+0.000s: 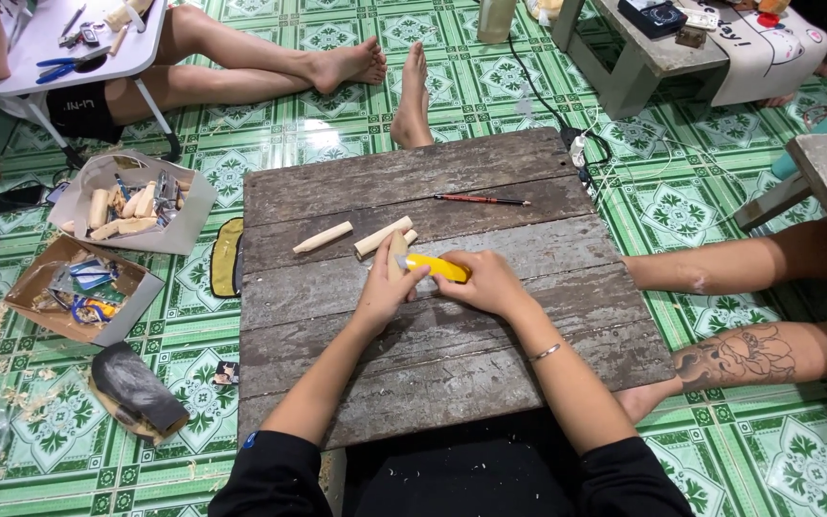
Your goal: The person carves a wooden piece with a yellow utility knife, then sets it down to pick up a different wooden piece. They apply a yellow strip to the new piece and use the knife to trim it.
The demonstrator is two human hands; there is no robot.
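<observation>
My left hand [387, 285] grips a short pale wooden stick [396, 251] that stands up between its fingers over the worn wooden board [433, 354]. My right hand [490, 282] is closed around a yellow-handled knife [435, 266], whose tip meets the stick. Both hands touch each other at the board's middle. Two more pale wooden sticks [323, 237] [382, 236] lie just beyond my hands. A red-and-black pencil [480, 200] lies farther back on the board.
A grey box of wooden sticks [131, 206] and a brown box of tools [78, 292] sit left on the green tiled floor. Other people's legs lie at the back [241, 67] and right [739, 268]. A low grey bench [643, 57] stands back right; a cable [576, 144] runs past.
</observation>
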